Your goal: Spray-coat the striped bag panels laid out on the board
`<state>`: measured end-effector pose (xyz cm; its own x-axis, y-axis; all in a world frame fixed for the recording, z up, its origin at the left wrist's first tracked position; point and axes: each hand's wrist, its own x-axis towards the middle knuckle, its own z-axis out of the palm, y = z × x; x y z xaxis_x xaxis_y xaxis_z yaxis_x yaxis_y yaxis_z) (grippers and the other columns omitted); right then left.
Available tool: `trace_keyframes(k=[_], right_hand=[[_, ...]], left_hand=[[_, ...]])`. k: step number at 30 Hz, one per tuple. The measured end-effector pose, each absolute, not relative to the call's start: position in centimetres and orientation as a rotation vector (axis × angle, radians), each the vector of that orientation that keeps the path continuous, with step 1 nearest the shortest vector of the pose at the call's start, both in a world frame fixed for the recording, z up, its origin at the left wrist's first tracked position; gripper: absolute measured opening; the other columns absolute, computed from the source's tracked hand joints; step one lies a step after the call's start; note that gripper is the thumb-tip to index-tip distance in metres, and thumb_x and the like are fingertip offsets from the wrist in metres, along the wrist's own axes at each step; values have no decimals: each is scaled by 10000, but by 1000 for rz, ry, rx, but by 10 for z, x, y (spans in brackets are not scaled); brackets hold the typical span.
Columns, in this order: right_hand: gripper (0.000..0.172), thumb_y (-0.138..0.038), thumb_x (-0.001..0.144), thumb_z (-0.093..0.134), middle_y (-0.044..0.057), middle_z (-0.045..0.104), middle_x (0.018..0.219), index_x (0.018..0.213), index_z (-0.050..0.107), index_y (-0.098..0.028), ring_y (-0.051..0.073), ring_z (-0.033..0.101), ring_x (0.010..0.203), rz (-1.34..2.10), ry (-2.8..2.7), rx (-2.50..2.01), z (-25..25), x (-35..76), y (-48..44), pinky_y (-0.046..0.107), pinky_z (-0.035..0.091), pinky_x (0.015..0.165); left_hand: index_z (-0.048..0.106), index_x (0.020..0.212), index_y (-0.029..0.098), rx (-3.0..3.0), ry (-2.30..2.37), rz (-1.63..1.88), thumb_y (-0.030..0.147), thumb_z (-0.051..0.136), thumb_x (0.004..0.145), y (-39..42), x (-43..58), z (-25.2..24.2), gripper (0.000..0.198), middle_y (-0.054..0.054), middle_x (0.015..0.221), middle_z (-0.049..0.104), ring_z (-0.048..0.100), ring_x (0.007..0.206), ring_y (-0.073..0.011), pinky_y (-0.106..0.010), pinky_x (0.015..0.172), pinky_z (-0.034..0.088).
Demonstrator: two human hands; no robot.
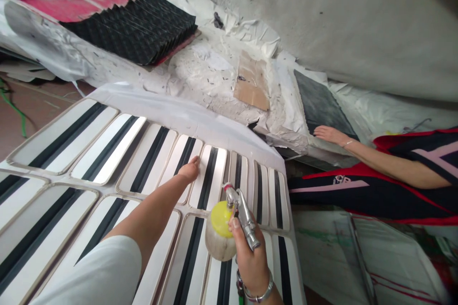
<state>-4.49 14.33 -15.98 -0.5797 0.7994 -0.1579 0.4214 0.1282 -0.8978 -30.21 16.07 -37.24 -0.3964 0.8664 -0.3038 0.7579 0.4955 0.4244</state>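
My right hand (250,255) grips a metal spray gun (240,209) with a yellow-capped cup (220,231), its nozzle pointing away from me over the panels. My left hand (189,170) reaches forward, fingers curled down and resting on a white oblong panel with black stripes (208,176). Several such striped panels (96,150) lie in rows on a white sheet (171,109).
Another person's arm (375,157) in a black, red and pink garment reaches from the right, that hand on a dark slab (322,105). Black corrugated foam (136,26), a cardboard scrap (252,81) and paint-crusted paper lie behind, below a grey wall (358,9).
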Motion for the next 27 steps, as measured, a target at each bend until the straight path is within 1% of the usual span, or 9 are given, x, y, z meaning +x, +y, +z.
trace_keyframes(k=[5, 7, 9, 12, 15, 19, 20, 24, 27], right_hand=[[281, -352, 901, 520, 73, 664, 1052, 1118, 586, -185, 189, 643, 970, 1448, -2048, -1199, -160, -48, 138, 267, 539, 807], [285, -349, 904, 516, 70, 665, 1036, 1127, 587, -187, 181, 646, 946, 1422, -2072, -1189, -156, -48, 135, 264, 539, 817], [302, -351, 910, 504, 75, 663, 1038, 1150, 583, -186, 181, 644, 949, 1397, -2104, -1178, -151, -47, 132, 262, 538, 816], [308, -371, 913, 490, 85, 666, 989, 1124, 591, -169, 186, 649, 899, 1407, -2126, -1185, -143, -44, 126, 262, 544, 775], [304, -385, 910, 493, 82, 659, 977, 1095, 589, -165, 181, 641, 880, 1466, -2124, -1197, -140, -40, 118, 263, 539, 789], [302, -385, 914, 495, 64, 641, 991, 1128, 568, -185, 156, 624, 891, 1520, -2113, -1228, -145, -32, 110, 233, 527, 817], [301, -385, 911, 500, 59, 638, 983, 1130, 568, -189, 149, 622, 878, 1518, -2109, -1239, -147, -30, 108, 222, 526, 812], [304, -382, 912, 504, 39, 629, 926, 1152, 566, -205, 128, 610, 823, 1500, -2118, -1256, -152, -25, 101, 187, 519, 777], [297, -370, 920, 492, 30, 620, 907, 1162, 562, -213, 119, 599, 794, 1506, -2147, -1229, -150, -21, 95, 186, 510, 784]], left_hand=[[508, 1274, 95, 1219, 2299, 397, 259, 512, 807, 143, -304, -364, 494, -147, 1444, 369, 603, 1034, -189, -281, 937, 458], [553, 1220, 93, 1246, 2306, 389, 244, 537, 794, 136, -304, -358, 453, -145, 1385, 440, 572, 1074, -204, -293, 976, 434], [581, 1202, 137, 1303, 2314, 333, 250, 564, 779, 130, -306, -352, 438, -119, 1357, 481, 502, 1165, -253, -371, 1008, 407], [551, 1262, 235, 1382, 2295, 238, 260, 597, 765, 121, -313, -349, 500, -63, 1404, 462, 394, 1272, -308, -489, 1015, 372], [522, 1305, 255, 1452, 2187, 219, 187, 603, 749, 115, -324, -355, 566, -44, 1435, 438, 380, 1304, -274, -443, 1045, 369], [565, 1270, 173, 1537, 2107, 271, 206, 625, 753, 108, -334, -362, 521, -86, 1392, 473, 438, 1262, -235, -314, 1069, 360], [577, 1254, 169, 1537, 2136, 257, 225, 627, 761, 106, -334, -362, 498, -92, 1386, 473, 447, 1249, -240, -319, 1055, 371], [607, 1199, 230, 1487, 2311, 156, 312, 620, 792, 95, -328, -353, 416, -76, 1360, 492, 433, 1230, -289, -435, 972, 406], [591, 1204, 241, 1457, 2370, 160, 333, 608, 803, 88, -323, -348, 412, -68, 1332, 520, 433, 1220, -271, -428, 963, 395]])
